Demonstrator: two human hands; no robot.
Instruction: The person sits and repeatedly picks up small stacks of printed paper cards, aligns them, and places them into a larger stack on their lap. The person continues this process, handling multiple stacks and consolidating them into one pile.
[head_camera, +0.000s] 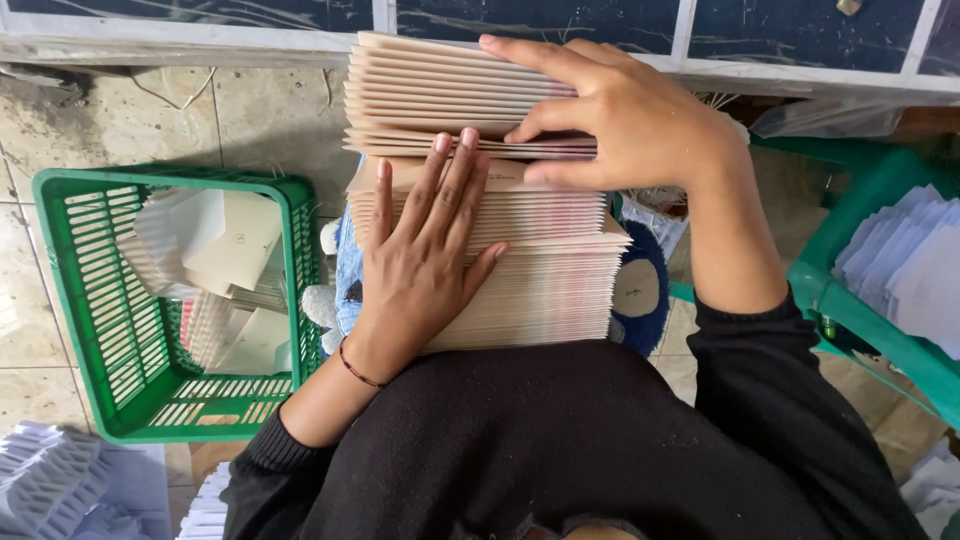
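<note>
A long row of cream envelopes (530, 275) with pink edges stands on my lap, fanned toward the window. My left hand (425, 255) lies flat on top of the near part of the row, fingers spread and pointing away from me. My right hand (615, 115) grips the far bundle of envelopes (440, 95), thumb tucked into a gap and fingers curled over the top, parting it from the rest. A thin dark band circles my left wrist.
A green plastic basket (75, 270) with several loose cream envelopes stands on the tiled floor at left. A green chair (860, 315) at right carries white envelopes (905, 265). More white stacks (50, 480) lie at lower left. A blue plush toy (640, 290) sits under the row.
</note>
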